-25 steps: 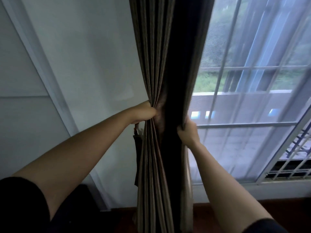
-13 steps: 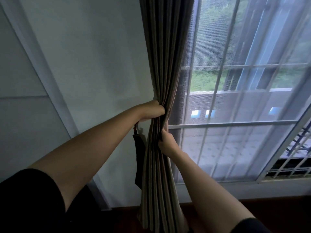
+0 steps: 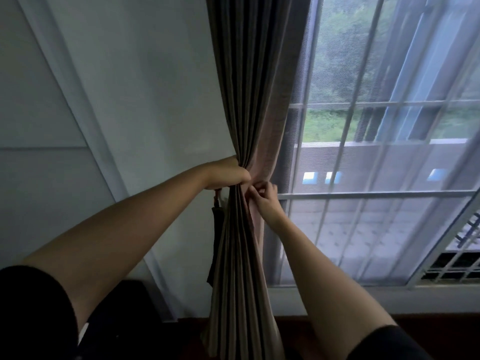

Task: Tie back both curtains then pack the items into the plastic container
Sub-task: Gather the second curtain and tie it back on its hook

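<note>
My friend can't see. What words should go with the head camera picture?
The left hand grips a bunched brown curtain while the right hand pinches its window-side edge. A dark tieback hangs loose beside it, against the pale wall.

Floor (image 3: pixel 441 324): dark reddish-brown, showed only as narrow strip under white window ledge (image 3: pixel 415 300) and along wall foot. Curtain (image 3: pixel 239 294) folds dropped to floor level; hem ran out of frame, contact unclear. Dark low object (image 3: pixel 122 300) sat at wall foot, left; identity unclear.
</note>
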`<action>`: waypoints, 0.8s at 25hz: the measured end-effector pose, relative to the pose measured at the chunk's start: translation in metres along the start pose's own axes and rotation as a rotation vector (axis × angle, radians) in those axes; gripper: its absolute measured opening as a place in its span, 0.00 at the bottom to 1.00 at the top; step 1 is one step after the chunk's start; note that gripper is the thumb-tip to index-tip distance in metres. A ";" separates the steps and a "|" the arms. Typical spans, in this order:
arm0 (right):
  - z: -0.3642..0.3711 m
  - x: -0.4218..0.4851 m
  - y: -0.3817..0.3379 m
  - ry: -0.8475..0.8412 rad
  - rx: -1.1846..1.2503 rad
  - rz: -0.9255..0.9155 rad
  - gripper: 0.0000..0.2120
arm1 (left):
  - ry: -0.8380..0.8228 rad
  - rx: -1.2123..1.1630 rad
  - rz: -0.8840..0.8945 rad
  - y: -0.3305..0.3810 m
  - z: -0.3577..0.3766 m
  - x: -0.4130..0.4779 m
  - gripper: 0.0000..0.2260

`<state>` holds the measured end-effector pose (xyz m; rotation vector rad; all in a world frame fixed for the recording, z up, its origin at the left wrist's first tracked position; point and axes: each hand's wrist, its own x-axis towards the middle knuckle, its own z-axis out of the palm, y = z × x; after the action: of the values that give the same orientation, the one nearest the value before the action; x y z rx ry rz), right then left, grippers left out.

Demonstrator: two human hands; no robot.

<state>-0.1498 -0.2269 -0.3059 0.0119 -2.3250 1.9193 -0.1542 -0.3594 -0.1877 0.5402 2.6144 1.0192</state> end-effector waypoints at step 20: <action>-0.012 0.033 -0.014 -0.193 -0.017 -0.098 0.19 | -0.042 -0.129 -0.004 -0.015 -0.015 -0.017 0.14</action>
<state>-0.1802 -0.2154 -0.2870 0.3167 -2.4092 1.9284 -0.1480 -0.3856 -0.1851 0.5193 2.4912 1.1522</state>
